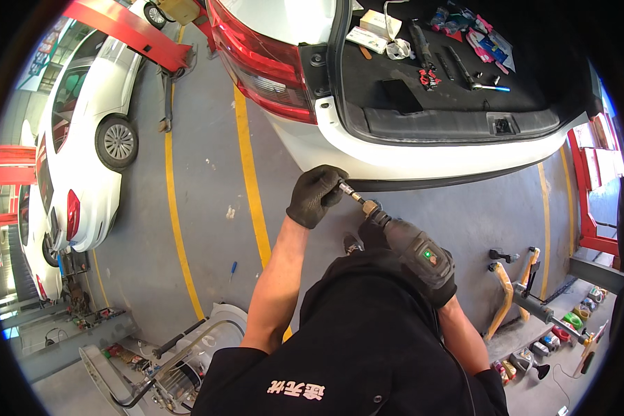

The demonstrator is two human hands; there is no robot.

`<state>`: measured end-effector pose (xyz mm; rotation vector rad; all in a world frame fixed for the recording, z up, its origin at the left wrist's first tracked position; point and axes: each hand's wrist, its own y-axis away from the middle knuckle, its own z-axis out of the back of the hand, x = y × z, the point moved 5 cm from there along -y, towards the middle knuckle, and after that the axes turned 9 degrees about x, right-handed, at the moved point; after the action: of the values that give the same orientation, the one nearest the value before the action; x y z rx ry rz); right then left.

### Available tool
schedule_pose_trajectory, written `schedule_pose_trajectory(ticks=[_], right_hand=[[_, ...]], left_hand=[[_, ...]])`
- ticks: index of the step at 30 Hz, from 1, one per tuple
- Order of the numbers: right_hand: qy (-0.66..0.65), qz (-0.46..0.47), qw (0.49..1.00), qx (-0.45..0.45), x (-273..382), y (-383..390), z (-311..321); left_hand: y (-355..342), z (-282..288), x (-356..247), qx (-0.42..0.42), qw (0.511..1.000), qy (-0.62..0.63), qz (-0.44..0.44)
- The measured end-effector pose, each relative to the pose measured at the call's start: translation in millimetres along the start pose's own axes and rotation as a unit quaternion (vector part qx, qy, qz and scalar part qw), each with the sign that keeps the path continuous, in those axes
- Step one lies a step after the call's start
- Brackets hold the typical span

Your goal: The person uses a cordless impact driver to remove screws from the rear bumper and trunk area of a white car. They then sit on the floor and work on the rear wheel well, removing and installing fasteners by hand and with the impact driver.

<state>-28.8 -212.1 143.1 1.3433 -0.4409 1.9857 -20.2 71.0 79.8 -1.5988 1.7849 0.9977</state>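
Left hand: the gloved left hand (317, 195) has its grip closed at the fingertips on the front end of the metal bar (354, 195), seemingly to steady or seat that end.
Right hand: the gloved right hand (446, 294) has its grip wrapped around the rear of the power drill (423, 255), apparently bearing its weight; most of the fingers are hidden beneath.
Drill: held at a slant in front of the body, nose up and to the left, the bar in its chuck; this close hold likely keeps both ends in reach.
Bumper: the white car's rear bumper (430, 159) lies just beyond the hands, its dark lower edge near the bar's tip; whether they touch, I cannot tell.
Boot: open, its floor (451, 100) serving as a handy shelf for the ratchet (489, 87), pink gloves (480, 43) and boxes.
Floor: open grey floor (208, 208) with yellow lines on the left, crossed only by a small screwdriver (234, 269).
Room: the torso limits pulling back; to the right, padded orange arms (504, 295) stand near the right elbow.
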Motion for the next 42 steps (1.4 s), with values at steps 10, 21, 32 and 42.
schedule_pose_trajectory(ticks=[10,21,32,42], right_hand=[[-0.024,-0.03,0.999,-0.034,-20,-28,0],[0.183,0.078,0.974,-0.109,-81,-119,-57],[0.127,0.089,0.982,-0.109,-78,-144,-49],[0.186,0.039,0.972,-0.136,-75,-138,-91]], left_hand=[[-35,14,38,0.023,0.99,0.14,0.021],[-130,60,85,-0.098,0.883,0.447,-0.1],[-130,40,79,-0.097,0.834,0.538,-0.081],[-119,70,85,-0.056,0.874,0.483,0.007]])
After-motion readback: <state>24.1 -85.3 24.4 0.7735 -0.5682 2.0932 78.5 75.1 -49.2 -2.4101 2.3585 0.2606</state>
